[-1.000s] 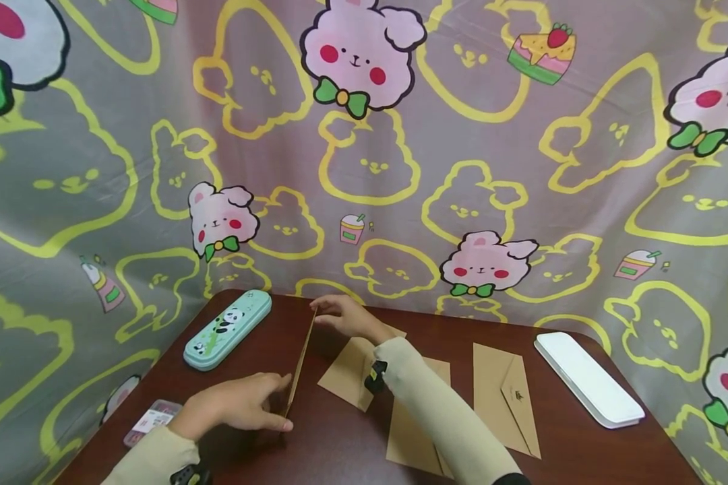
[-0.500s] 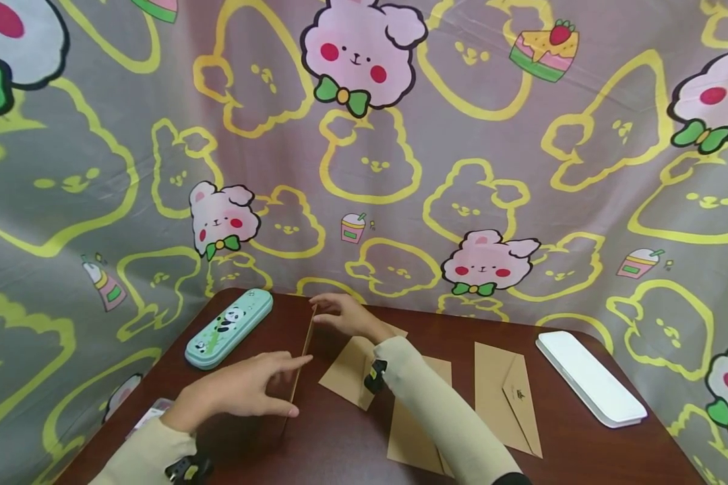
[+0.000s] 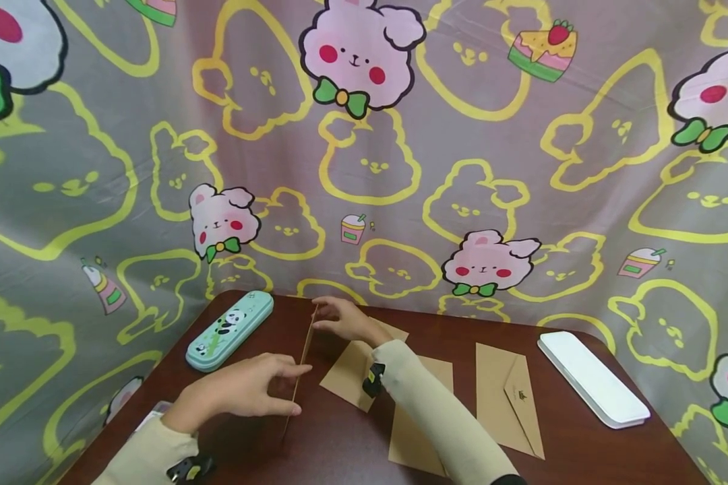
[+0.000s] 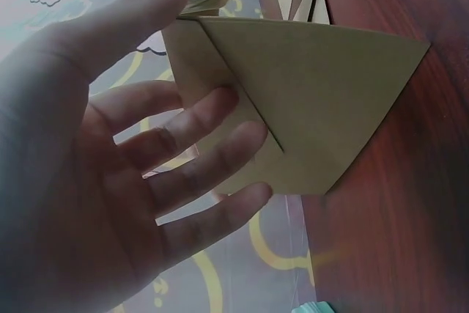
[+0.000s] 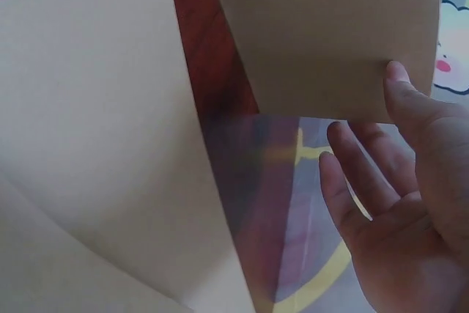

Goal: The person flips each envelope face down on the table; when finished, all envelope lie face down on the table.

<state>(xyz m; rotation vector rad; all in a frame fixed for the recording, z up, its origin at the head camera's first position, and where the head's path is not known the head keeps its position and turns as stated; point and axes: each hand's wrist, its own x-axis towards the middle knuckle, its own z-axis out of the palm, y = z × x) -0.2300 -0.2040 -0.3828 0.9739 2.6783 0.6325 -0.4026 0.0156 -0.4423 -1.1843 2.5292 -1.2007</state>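
A brown paper envelope point(image 3: 306, 345) stands on edge on the table, seen almost edge-on in the head view. My right hand point(image 3: 342, 318) pinches its far end, thumb point(image 5: 399, 78) on the plain face and the other fingers behind. My left hand point(image 3: 243, 387) is at the near part, its fingers spread and only slightly bent. In the left wrist view those fingers point(image 4: 212, 163) lie over the flap side of the envelope point(image 4: 330, 93), with the thumb by its top edge. Whether they touch the paper I cannot tell.
Several more brown envelopes lie flat: one point(image 3: 347, 377) beside the upright one, one point(image 3: 411, 441) partly under my right sleeve, one point(image 3: 500, 397) farther right. A white case point(image 3: 594, 380) lies at right. A mint panda pencil case point(image 3: 230, 330) and a small box point(image 3: 152, 414) are at left.
My left hand has moved slightly up and away from the envelope's near lower end, its fingers extending. The right hand has kept its hold, and the envelope stays upright.
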